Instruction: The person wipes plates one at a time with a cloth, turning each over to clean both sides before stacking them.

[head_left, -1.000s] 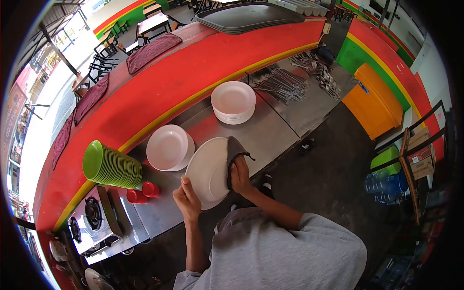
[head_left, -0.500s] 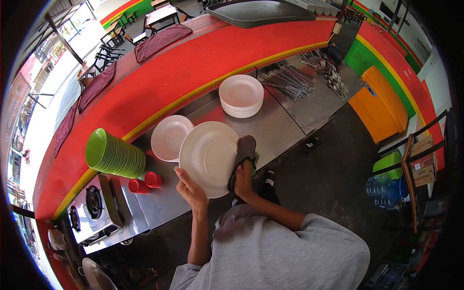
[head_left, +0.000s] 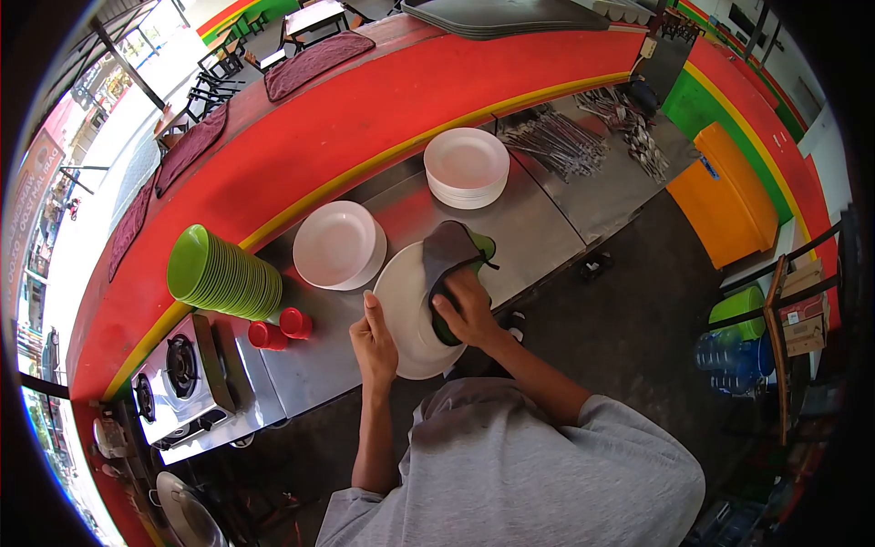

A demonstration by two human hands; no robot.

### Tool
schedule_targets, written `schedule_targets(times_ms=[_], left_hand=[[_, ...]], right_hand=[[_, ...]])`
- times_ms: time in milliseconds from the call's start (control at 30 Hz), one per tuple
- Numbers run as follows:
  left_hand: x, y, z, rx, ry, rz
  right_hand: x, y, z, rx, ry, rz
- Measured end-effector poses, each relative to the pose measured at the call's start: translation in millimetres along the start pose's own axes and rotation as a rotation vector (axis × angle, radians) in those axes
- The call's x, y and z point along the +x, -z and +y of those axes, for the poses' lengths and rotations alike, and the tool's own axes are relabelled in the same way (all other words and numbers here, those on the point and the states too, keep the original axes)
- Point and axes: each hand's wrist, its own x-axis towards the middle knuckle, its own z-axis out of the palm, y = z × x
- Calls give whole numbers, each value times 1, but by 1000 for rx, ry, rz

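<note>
My left hand [head_left: 374, 346] grips a white plate [head_left: 399, 292] at its left rim, with the thumb up along the edge. The plate is held tilted in front of my body, above the near edge of the counter. My right hand [head_left: 469, 308] is closed on a dark grey and green cloth [head_left: 447, 244], which is pressed against the plate's face and covers much of its right side. Just beyond the plate stands a short stack of white plates [head_left: 337, 244]. Farther back on the counter is a second white plate stack [head_left: 467, 162].
A leaning stack of green bowls [head_left: 228, 273] and two red cups [head_left: 281, 328] stand left on the metal counter [head_left: 538, 214]. A gas stove [head_left: 187, 387] sits at the left end. Several utensils [head_left: 565, 141] lie at the far right. A red wall [head_left: 383, 118] runs behind.
My right hand has moved the cloth from the plate's right rim inward over its face. The plate has shifted right and slightly down in view, with my left hand still on its rim.
</note>
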Motion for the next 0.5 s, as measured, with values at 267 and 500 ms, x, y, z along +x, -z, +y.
schedule_targets(times_ms=[267,500], left_hand=[[-8,-13,-6,-146,49,31],[-10,6,-13,-56,44,49]], right_hand=[[-17,-15,-31,-167,309,-220],[9,-13,-1,-24,62,-1]])
